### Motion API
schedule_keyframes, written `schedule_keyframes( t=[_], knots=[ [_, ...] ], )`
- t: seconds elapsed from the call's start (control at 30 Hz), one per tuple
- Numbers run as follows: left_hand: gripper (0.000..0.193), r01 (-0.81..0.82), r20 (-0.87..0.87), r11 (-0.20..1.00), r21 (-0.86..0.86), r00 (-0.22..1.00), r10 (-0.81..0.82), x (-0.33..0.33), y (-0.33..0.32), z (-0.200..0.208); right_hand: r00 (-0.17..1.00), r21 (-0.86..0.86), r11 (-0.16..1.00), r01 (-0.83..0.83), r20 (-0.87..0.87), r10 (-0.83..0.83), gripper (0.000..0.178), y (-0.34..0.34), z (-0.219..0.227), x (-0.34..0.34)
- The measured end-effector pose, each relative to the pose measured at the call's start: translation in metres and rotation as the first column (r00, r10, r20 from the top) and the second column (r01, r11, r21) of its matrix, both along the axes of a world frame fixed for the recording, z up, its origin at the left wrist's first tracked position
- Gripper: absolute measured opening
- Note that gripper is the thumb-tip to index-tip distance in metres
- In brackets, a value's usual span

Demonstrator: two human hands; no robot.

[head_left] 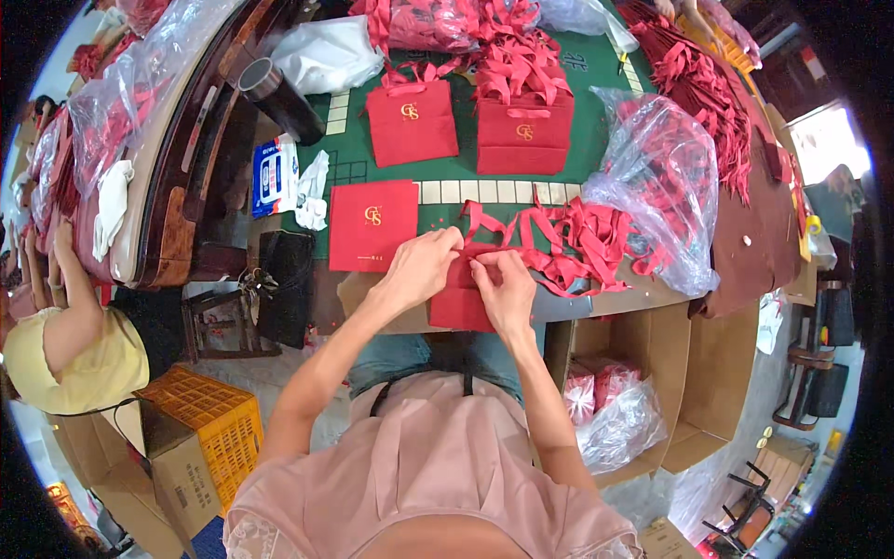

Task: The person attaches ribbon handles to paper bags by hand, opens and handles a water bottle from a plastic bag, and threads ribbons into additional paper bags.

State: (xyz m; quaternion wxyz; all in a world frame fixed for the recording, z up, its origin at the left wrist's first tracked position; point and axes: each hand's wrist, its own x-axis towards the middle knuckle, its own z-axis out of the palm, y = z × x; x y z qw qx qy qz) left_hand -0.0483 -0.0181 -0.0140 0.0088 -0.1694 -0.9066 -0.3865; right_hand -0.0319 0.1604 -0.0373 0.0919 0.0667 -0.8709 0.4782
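Left hand and right hand, both mine, are drawn into fingertip pinches at the upper edge of a small red paper bag, held at the near edge of the green-topped desk. I cannot tell whether either pinch also takes in the loose, flat red fabric ribbon lying just beyond. I judge the step to be fine work along the bag's top; the next move seems to call for one hand steadying that edge.
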Motion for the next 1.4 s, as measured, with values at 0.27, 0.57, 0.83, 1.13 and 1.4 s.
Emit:
schedule_keyframes(
  t=[0.27,0.57,0.83,1.13,1.4],
  knots=[
    [0.011,-0.119,0.381,0.942,0.314,0.924,-0.01,-0.004,-0.007,-0.01,0.999,-0.056,0.997,-0.05,-0.003,0.05,0.012,0.002,0.009,0.007],
    [0.013,-0.173,0.443,0.958,0.227,0.895,0.057,0.002,0.002,0.012,0.999,-0.006,0.999,-0.04,0.025,0.04,0.013,0.0,0.022,0.01],
    [0.01,-0.146,0.034,0.973,0.18,0.989,0.143,0.02,0.017,0.005,0.961,-0.107,0.994,0.012,0.275,0.018,0.012,-0.005,0.028,0.009],
    [0.011,-0.186,0.128,0.957,0.224,0.979,0.161,0.02,0.015,0.008,0.999,0.064,0.997,-0.049,0.026,0.048,0.011,-0.007,0.018,0.011],
    [0.012,-0.156,0.002,0.971,0.179,0.987,0.158,0.027,0.019,0.005,0.953,-0.185,0.983,-0.006,0.295,0.061,0.012,-0.005,0.018,0.012]
  ],
)
